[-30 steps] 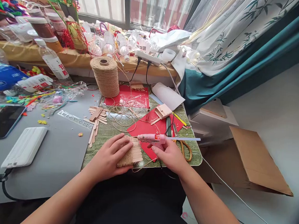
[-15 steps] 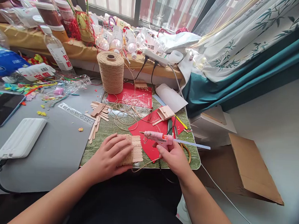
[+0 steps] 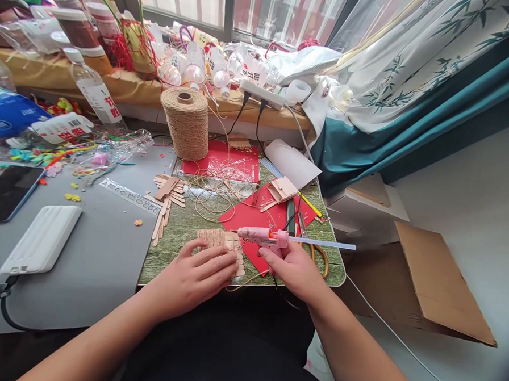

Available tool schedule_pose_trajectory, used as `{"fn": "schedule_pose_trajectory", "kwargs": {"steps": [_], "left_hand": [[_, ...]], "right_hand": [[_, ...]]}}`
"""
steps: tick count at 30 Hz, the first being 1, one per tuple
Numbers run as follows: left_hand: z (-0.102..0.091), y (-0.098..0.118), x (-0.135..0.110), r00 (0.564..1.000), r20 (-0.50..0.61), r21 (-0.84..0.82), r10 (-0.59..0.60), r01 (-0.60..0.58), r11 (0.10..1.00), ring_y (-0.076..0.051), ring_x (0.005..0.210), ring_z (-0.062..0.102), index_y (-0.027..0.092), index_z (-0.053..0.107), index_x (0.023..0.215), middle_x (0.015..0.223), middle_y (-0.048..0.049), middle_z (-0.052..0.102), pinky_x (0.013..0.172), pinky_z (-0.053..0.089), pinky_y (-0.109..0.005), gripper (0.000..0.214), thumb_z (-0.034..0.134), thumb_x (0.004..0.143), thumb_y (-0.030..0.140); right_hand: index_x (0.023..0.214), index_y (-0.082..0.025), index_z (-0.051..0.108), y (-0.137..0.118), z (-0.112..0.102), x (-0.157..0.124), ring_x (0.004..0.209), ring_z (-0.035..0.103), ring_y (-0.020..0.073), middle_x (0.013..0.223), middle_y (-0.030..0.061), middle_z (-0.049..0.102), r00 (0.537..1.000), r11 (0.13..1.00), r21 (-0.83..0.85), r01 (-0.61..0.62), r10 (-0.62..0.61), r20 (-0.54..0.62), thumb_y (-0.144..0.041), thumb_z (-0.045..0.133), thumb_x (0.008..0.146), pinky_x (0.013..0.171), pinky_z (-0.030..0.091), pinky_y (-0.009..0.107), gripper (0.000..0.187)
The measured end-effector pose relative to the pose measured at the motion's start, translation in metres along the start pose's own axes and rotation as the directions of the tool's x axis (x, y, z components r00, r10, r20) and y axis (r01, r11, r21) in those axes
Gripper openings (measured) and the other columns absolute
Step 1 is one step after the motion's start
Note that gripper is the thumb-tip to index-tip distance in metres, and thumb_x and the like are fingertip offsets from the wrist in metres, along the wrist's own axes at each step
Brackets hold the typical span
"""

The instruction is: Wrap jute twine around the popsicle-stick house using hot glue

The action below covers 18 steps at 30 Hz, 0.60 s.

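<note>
My left hand (image 3: 203,273) lies palm down over a small panel of craft sticks (image 3: 233,243), holding it on the table. Jute twine (image 3: 211,238) is wound round the panel's left part; the bare stick ends show at the right. My fingers hide its near side. In my right hand (image 3: 295,269) is a pink hot glue gun (image 3: 258,235), its nozzle pointing left at the panel's upper part, by the edge of the twine. A clear glue stick (image 3: 324,243) sticks out of its back. A loose twine end (image 3: 249,282) runs between my hands.
Behind the panel stand a big twine spool (image 3: 184,124) and tangled twine (image 3: 212,191). Loose craft sticks (image 3: 165,208) lie left, red card (image 3: 245,213) and a small wooden box (image 3: 282,189) right. Scissors (image 3: 321,261) rest near the right edge. A white power bank (image 3: 42,239) lies far left.
The glue gun has moved slightly left and down, its nozzle now at the panel. My left hand has shifted right and down over the panel, baring more wound twine.
</note>
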<state>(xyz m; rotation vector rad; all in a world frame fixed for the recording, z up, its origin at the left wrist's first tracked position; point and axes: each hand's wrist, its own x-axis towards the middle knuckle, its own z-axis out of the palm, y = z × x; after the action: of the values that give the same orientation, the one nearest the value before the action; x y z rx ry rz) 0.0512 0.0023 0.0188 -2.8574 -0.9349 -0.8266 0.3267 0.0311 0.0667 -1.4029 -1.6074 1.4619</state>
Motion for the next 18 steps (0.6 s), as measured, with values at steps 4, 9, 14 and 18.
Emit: {"fn": "schedule_pose_trajectory", "kwargs": {"steps": [4,9,14,18], "left_hand": [[0.003,-0.001,-0.003,1.000,0.009,-0.018,0.006,-0.005,1.000,-0.021,0.137,0.061,0.027,0.064,0.143,0.143,-0.0008,0.071,0.125,0.027,-0.045,0.040,0.068,0.103,0.024],[0.004,-0.001,-0.006,1.000,0.013,-0.031,0.025,-0.024,0.999,-0.022,0.139,0.060,0.027,0.062,0.146,0.144,-0.0023,0.071,0.127,0.025,-0.046,0.042,0.065,0.104,0.022],[0.004,-0.001,-0.007,0.999,0.020,-0.033,0.038,-0.037,0.999,-0.022,0.140,0.059,0.026,0.059,0.149,0.144,-0.0039,0.071,0.128,0.025,-0.048,0.045,0.062,0.105,0.021],[0.004,-0.001,-0.007,0.999,0.010,-0.033,0.039,-0.039,0.999,-0.022,0.139,0.059,0.025,0.060,0.148,0.144,-0.0038,0.071,0.128,0.024,-0.049,0.043,0.062,0.105,0.020]], "right_hand": [[0.145,-0.027,0.068,-0.014,-0.001,0.003,0.065,0.066,0.0208,0.077,0.0030,0.073,0.994,0.999,-0.034,0.030,-0.027,0.109,-0.051,0.061,0.105,0.077,0.061,0.038,0.048],[0.148,-0.030,0.065,-0.022,0.004,0.007,0.101,0.075,0.0262,0.126,0.0066,0.077,0.985,0.996,-0.009,0.084,-0.082,0.151,-0.046,0.058,0.107,0.105,0.057,0.045,0.045],[0.150,-0.031,0.064,-0.024,0.005,0.009,0.133,0.066,0.0299,0.144,0.0050,0.071,0.977,0.991,-0.036,0.132,-0.123,0.174,-0.043,0.058,0.107,0.122,0.047,0.050,0.044],[0.151,-0.032,0.063,-0.026,0.006,0.010,0.139,0.063,0.0305,0.147,0.0050,0.069,0.978,0.986,-0.083,0.145,-0.131,0.163,-0.042,0.058,0.107,0.122,0.047,0.051,0.045]]}}
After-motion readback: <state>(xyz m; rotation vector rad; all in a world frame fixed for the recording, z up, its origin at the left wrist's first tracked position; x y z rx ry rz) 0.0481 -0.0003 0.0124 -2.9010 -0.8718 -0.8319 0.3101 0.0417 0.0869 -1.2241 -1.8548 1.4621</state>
